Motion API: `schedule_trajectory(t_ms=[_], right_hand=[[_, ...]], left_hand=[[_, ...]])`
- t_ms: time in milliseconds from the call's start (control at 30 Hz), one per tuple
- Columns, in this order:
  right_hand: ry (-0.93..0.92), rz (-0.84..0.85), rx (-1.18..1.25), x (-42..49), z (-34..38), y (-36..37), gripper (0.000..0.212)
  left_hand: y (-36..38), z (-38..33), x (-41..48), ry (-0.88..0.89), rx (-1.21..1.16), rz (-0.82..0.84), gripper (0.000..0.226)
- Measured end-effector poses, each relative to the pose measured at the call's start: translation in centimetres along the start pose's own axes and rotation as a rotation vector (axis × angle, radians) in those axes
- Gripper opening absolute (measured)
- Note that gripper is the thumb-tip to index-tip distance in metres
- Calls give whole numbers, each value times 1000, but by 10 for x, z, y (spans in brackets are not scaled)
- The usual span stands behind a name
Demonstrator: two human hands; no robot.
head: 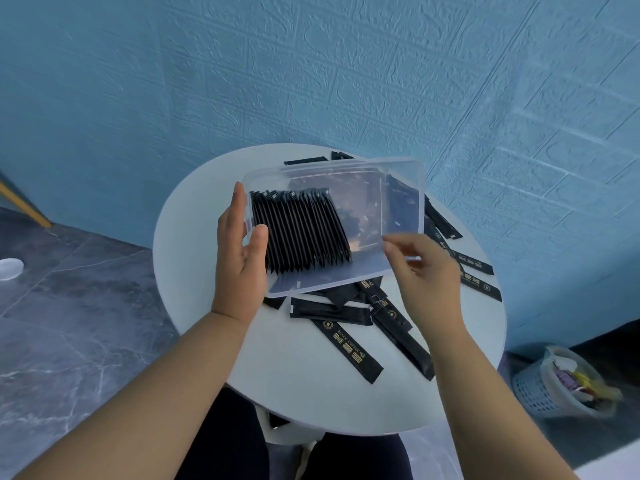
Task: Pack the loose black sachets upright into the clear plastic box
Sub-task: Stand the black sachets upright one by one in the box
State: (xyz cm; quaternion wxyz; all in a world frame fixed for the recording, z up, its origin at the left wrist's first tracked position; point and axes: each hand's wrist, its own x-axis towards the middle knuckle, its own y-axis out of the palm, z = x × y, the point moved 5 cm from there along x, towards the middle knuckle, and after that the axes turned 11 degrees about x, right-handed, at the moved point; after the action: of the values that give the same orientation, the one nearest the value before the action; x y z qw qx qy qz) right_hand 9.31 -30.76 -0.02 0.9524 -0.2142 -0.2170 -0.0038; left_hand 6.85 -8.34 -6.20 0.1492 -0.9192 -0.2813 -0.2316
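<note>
While a person holds a clear plastic box [367,202] just above a round white table [207,323], the box tips so that its open top faces up and toward the viewer, and its long axis runs left to right.

The left hand [239,251] grips the left end of the box, fingers along the outside wall and thumb hooked over the rim beside the first sachet. The right hand [426,271] is at the near right corner, fingers curled, and appears to pinch the rim there.

A row of packed sachets [301,230] fills the left half of the box. They stand on their thin edges, stacked left to right. Each one's long axis runs far to near across the box's short side, and the row fans slightly to the right. The right half is empty.

Many loose sachets [353,351] lie flat on the table under and around the box, pointing in all directions.

The step in hand looks like steadying the box for more filling. It would go best with the box levelled and the left thumb bracing the row, so the row does not topple into the empty half. Each new sachet should go in edge-on against the row's right side
</note>
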Motion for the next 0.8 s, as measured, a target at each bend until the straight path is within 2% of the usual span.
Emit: schedule_trajectory(t_ms=[100, 167, 200, 267, 367, 533, 667, 800], right_hand=[[107, 2, -79, -38, -27, -30, 19], [246, 93, -230, -59, -54, -41, 23], [281, 144, -328, -69, -63, -45, 31], [264, 189, -454, -81, -73, -48, 41], [354, 200, -385, -85, -69, -49, 22], [472, 302, -258, -81, -65, -58, 12], [447, 265, -141, -72, -61, -60, 12], [306, 223, -220, -58, -63, -35, 24]], left_hand=[[-1, 2, 1, -21, 4, -14, 49], [-2, 2, 1, -35, 14, -21, 48], [-3, 2, 1, -36, 23, -25, 47], [-3, 0, 1, -40, 35, -28, 47], [-3, -1, 0, -47, 40, -26, 48], [-3, -2, -4, -29, 54, -25, 48], [-3, -1, -3, -20, 63, -34, 48], [-2, -1, -3, -5, 73, -67, 48]])
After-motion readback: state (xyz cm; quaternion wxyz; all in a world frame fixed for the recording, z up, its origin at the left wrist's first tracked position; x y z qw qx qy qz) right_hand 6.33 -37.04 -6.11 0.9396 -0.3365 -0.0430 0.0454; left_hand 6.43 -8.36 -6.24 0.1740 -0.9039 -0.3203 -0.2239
